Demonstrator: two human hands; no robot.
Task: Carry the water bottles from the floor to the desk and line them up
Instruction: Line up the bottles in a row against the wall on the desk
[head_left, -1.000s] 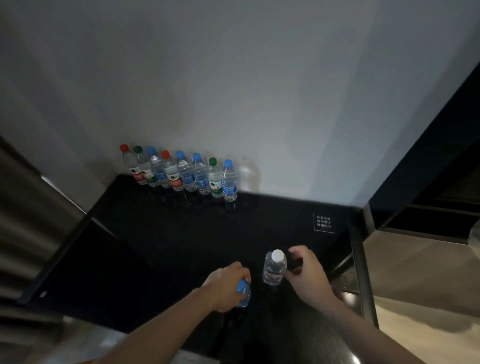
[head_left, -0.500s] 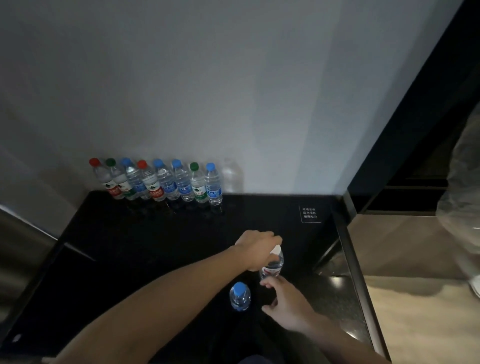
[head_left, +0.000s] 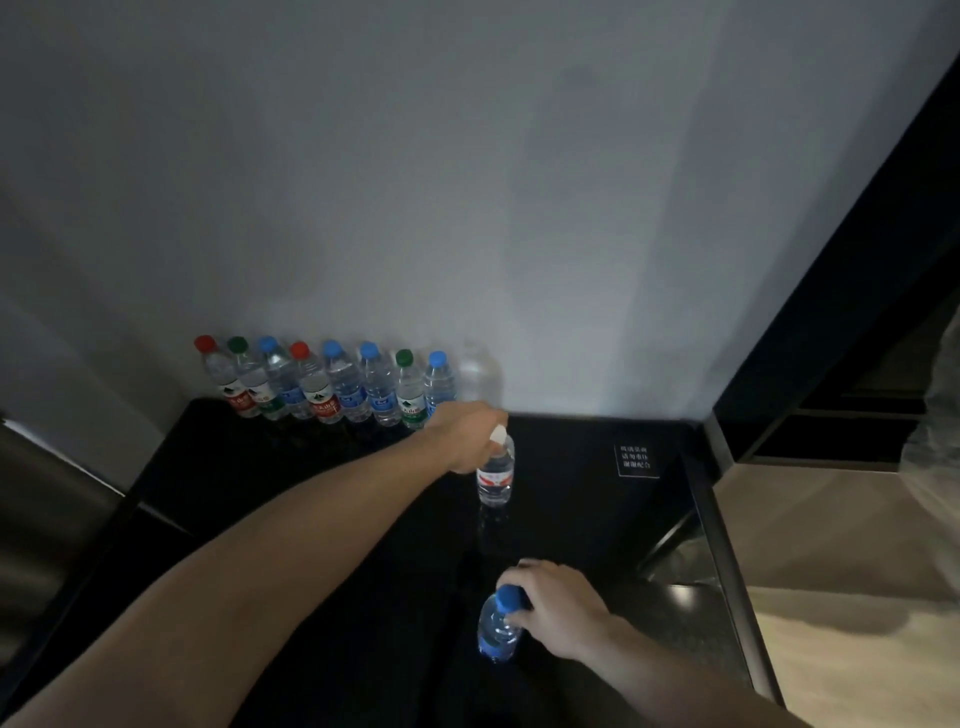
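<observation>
Several water bottles (head_left: 332, 384) with red, green and blue caps stand in a row against the wall at the back of the black desk (head_left: 249, 499). My left hand (head_left: 467, 434) reaches far forward and grips the white-capped bottle (head_left: 496, 475) by its top, just right of the row's end. My right hand (head_left: 558, 605) holds the blue-capped bottle (head_left: 498, 629) at its neck, upright near the desk's front.
A small white printed sign (head_left: 635, 460) lies at the desk's back right. A dark panel (head_left: 831, 260) rises on the right, with a metal desk edge (head_left: 727, 571) and pale wooden floor (head_left: 857, 649) beyond it.
My left hand has carried the white-capped bottle away from me toward the row. My right hand has closed on the blue-capped bottle.
</observation>
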